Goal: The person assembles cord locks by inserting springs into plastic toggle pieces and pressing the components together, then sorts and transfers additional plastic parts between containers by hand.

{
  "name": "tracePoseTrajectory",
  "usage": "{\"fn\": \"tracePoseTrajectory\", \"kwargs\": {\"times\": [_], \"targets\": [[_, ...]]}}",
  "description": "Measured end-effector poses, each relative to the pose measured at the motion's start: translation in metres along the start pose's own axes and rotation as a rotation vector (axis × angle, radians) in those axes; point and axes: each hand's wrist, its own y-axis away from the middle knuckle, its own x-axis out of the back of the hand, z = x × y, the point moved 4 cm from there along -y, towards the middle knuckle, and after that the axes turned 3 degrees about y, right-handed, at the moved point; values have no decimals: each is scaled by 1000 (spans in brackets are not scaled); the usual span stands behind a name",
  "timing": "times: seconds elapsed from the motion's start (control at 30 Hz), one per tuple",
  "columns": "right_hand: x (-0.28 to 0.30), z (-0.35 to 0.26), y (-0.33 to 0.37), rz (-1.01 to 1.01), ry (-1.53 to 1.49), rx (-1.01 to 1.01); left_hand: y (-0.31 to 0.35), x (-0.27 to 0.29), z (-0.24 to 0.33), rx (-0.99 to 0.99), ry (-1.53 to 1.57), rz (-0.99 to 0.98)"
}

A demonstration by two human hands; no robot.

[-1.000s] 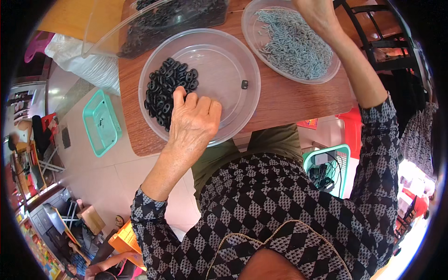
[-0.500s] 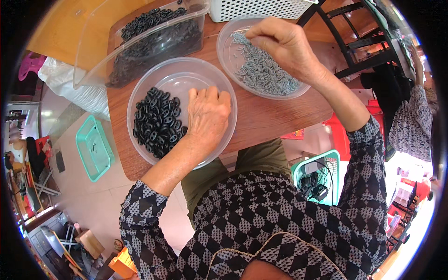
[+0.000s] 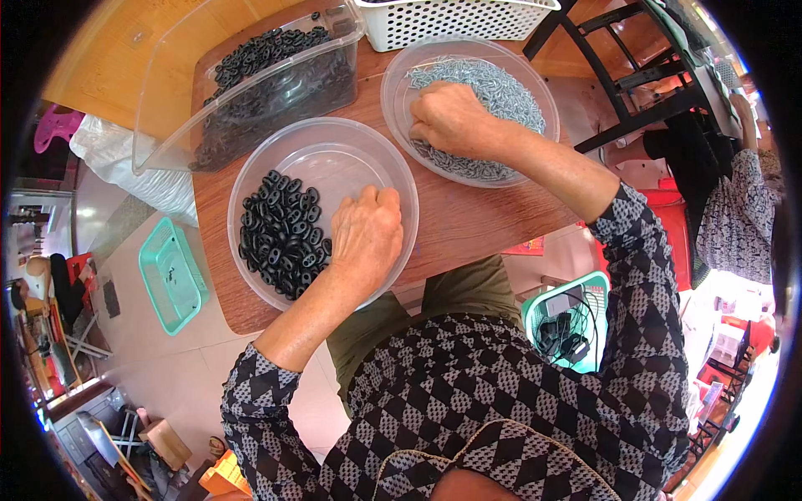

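My left hand [image 3: 366, 238] is in the near clear round bowl [image 3: 338, 159], its fingers curled down and closed. What they hold, if anything, is hidden beneath the hand. To its left in the same bowl lies a pile of glossy black oval pieces [image 3: 280, 230] with two holes each. Over the left part of a second clear bowl [image 3: 396, 104], my right hand [image 3: 455, 119] is bent with thumb and fingers pressed together. Around it lie many small silvery screws [image 3: 505, 96]; anything in the pinch is too small to make out.
A big clear box [image 3: 334, 88] of more black pieces stands at the back left of the wooden table [image 3: 451, 225]. Behind the bowls is a white perforated basket [image 3: 451, 23]. Green baskets [image 3: 173, 280] stand low on either side. Another person's patterned sleeve [image 3: 739, 217] shows at far right.
My right hand has moved left and down, lower over the screws. My left hand stays in the near bowl with its fingers curled. The view has shifted slightly.
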Motion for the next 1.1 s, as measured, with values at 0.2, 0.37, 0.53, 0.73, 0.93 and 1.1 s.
{"fn": "tracePoseTrajectory", "kwargs": {"times": [0.2,0.37,0.53,0.73,0.93,1.1], "targets": [[-2,-11,-10,52,40,84,16,17,-10,18,158,115],[-1,1,-4,20,-10,76,33,30,-26,395,770,178],[47,-40,24,120,-614,-97,45,35,-35,459,1369,269],[36,-101,38,48,-963,-68,51,35,-26,463,1520,377],[40,-119,36,77,-1044,-66,57,36,-25,465,1563,405],[33,-117,39,116,-1109,-27,60,32,-25,503,1655,469]]}}
